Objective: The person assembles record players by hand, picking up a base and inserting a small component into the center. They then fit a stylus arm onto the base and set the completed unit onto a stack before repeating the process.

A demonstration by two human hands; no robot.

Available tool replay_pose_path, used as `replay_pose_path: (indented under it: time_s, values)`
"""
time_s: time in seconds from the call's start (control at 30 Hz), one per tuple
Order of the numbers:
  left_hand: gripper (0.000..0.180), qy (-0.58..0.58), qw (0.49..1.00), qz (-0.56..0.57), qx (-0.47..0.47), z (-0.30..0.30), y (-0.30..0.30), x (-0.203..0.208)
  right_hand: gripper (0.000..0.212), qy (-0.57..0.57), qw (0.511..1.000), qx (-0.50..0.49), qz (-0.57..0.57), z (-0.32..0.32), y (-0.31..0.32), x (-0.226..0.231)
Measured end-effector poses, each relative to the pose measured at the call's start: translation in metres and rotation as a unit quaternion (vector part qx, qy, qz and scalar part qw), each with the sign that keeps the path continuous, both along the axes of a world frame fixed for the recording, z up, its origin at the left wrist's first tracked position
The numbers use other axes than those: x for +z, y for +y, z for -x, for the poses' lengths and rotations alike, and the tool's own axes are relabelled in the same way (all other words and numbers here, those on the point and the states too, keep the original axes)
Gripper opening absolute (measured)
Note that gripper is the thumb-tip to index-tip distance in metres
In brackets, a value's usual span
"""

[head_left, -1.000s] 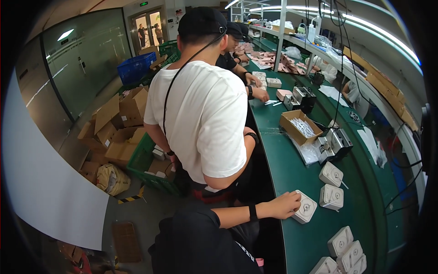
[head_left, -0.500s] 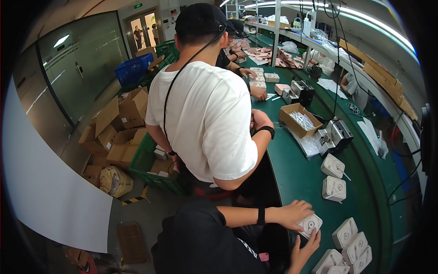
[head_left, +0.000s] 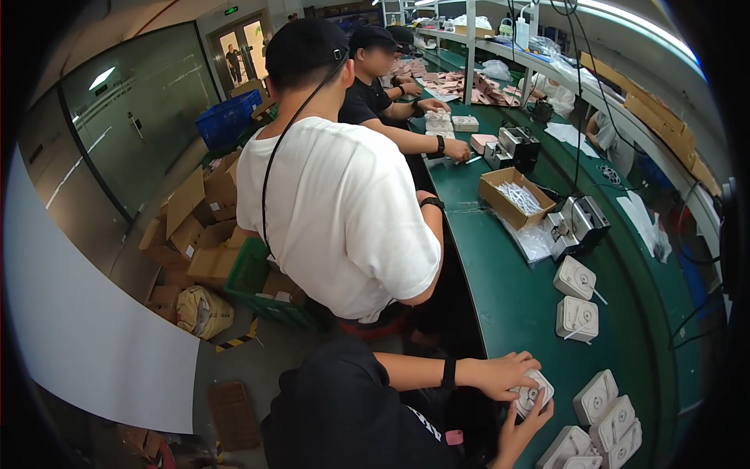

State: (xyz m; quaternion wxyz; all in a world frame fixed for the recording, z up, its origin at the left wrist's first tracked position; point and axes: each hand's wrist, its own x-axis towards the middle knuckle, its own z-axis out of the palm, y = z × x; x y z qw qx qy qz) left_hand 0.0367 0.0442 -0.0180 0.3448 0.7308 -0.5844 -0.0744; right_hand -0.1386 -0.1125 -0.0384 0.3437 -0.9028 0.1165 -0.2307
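My left hand [head_left: 506, 374], with a dark band on its wrist, lies over the top of a white square device with rounded corners [head_left: 534, 395] at the near edge of the green bench [head_left: 508, 305]. Coming up from the lower edge, my right hand [head_left: 530, 428] cups the same device from below with its fingers spread along its side. Both hands hold it between them. Part of the device's face, with a round recess, shows between the hands.
Several more white devices [head_left: 601, 406] lie just right of my hands, and two others [head_left: 576, 319] sit farther up the bench. A cardboard box of small white parts [head_left: 516, 199] and a grey machine [head_left: 580, 223] stand beyond. A person in a white shirt [head_left: 336, 211] stands close on the left; cardboard boxes [head_left: 195, 227] and a green crate [head_left: 254, 277] are on the floor.
My left hand has drawn the white device along the bench toward me. My right hand has come up from below and closed in under it. The view has shifted along the bench.
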Motion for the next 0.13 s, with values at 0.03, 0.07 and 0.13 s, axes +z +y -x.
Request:
replay_pose_path:
  time_s: [0.03,0.07,0.13]
  values:
    - [0.054,-0.001,1.000,0.007,-0.008,0.000,-0.002,-0.001,0.073,0.001,1.000,-0.003,-0.005,0.002,-0.002,-0.002]
    - [0.054,-0.001,1.000,0.014,-0.020,0.001,-0.005,-0.004,0.073,0.006,1.000,-0.011,-0.006,0.006,-0.004,-0.002]
    - [0.054,0.010,0.999,0.019,-0.039,0.011,-0.009,-0.011,0.079,0.031,0.999,-0.014,-0.022,0.012,-0.003,0.002]
